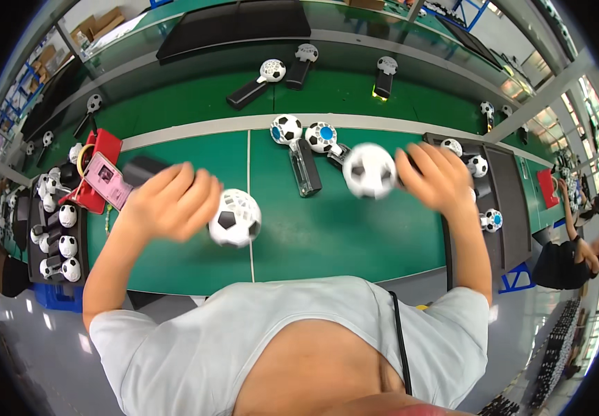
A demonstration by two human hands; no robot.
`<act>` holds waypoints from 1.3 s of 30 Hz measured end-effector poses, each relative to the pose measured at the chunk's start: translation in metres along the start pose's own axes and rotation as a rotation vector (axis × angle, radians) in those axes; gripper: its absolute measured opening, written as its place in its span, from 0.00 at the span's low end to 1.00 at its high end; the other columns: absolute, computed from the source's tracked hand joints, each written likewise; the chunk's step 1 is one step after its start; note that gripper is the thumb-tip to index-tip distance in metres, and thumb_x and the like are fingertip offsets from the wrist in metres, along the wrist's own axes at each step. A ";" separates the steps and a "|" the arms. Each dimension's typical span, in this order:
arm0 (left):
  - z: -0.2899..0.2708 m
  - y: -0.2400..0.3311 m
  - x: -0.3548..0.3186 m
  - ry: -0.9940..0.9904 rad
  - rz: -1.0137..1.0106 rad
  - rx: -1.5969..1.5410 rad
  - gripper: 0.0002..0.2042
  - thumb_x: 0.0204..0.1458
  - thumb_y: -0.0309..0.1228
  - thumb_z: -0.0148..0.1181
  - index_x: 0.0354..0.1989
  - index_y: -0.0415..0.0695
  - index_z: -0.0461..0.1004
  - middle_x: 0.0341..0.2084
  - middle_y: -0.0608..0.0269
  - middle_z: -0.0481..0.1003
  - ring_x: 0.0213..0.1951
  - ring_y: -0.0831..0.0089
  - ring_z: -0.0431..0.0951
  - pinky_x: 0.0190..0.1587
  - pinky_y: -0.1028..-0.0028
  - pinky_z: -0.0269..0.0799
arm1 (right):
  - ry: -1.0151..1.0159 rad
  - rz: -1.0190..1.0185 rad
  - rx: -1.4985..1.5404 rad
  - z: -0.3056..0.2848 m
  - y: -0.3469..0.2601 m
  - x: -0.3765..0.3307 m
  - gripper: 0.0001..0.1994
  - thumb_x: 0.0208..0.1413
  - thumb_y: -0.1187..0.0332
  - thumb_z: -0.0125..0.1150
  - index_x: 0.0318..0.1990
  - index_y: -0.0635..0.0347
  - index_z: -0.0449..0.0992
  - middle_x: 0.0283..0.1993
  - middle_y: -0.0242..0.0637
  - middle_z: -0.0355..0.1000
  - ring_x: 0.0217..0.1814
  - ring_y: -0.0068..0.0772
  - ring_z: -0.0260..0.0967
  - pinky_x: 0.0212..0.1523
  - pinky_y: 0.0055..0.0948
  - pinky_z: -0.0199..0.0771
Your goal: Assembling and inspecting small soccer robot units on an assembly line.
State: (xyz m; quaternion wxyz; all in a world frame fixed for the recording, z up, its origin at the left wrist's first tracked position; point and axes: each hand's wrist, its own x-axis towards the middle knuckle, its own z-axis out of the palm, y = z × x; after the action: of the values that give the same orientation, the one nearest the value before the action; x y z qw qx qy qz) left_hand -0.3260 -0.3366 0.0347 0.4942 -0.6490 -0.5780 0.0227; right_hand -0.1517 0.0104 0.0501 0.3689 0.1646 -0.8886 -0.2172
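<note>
My left hand point(174, 201) is closed round the black handle of a handheld device with a soccer-ball head point(235, 218). Its black-and-white ball, with grille-like openings on top, sticks out to the right of my fingers. My right hand point(436, 177) grips a second such device, whose blurred soccer-ball head point(370, 170) points left; most of its dark handle is hidden by my fingers. Just beyond, between my hands, two more lie on the green table: one with a black handle point(305, 168) toward me, the other with a blue disc on its ball point(322, 137).
At left, a tray point(81, 256) holds several of these devices beside a red bag point(109, 147) and a pink phone-like card point(107, 182). A dark tray point(511, 201) with more stands at right. Others lie on the green belt point(195, 111) beyond the pale rail. People sit at both sides.
</note>
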 end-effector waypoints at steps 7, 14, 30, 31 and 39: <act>0.186 -0.085 -0.029 -0.112 -1.311 -0.498 0.19 0.41 0.39 0.64 0.38 0.38 0.74 0.29 0.56 0.79 0.29 0.60 0.77 0.31 0.70 0.71 | -0.233 0.922 0.242 0.214 0.140 -0.065 0.17 0.55 0.57 0.56 0.41 0.61 0.61 0.25 0.43 0.72 0.26 0.47 0.71 0.28 0.40 0.69; 0.334 -0.092 -0.091 -0.567 -1.428 -0.261 0.25 0.40 0.43 0.64 0.41 0.35 0.71 0.37 0.46 0.73 0.38 0.51 0.75 0.43 0.62 0.71 | -0.106 0.752 -0.207 0.305 0.150 -0.044 0.11 0.50 0.64 0.54 0.37 0.62 0.67 0.37 0.48 0.67 0.34 0.48 0.69 0.31 0.43 0.72; 0.306 0.018 -0.014 -0.157 -1.132 -0.571 0.21 0.50 0.43 0.59 0.42 0.35 0.73 0.40 0.48 0.69 0.38 0.56 0.70 0.42 0.64 0.69 | 0.092 1.520 0.390 0.358 0.183 -0.122 0.24 0.52 0.51 0.57 0.43 0.67 0.68 0.39 0.52 0.72 0.40 0.54 0.67 0.43 0.40 0.69; 0.305 0.017 -0.011 -0.136 -1.128 -0.575 0.21 0.50 0.43 0.59 0.41 0.35 0.73 0.38 0.47 0.70 0.36 0.56 0.71 0.41 0.65 0.69 | 0.064 1.534 0.431 0.353 0.186 -0.129 0.23 0.53 0.52 0.56 0.44 0.66 0.69 0.40 0.52 0.73 0.41 0.53 0.68 0.43 0.40 0.69; 0.293 0.015 -0.005 -0.267 -1.156 -0.490 0.22 0.52 0.47 0.53 0.24 0.35 0.74 0.21 0.48 0.72 0.26 0.53 0.71 0.32 0.62 0.68 | -0.268 1.179 0.026 0.332 0.163 -0.079 0.25 0.52 0.47 0.56 0.47 0.61 0.70 0.42 0.51 0.72 0.48 0.49 0.66 0.48 0.37 0.68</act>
State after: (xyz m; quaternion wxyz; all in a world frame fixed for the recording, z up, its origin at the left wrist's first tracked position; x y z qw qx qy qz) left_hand -0.4923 -0.1579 -0.1276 0.1878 -0.3183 -0.8795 -0.2997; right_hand -0.3611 0.2728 -0.1236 0.3098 -0.3802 -0.8714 0.0158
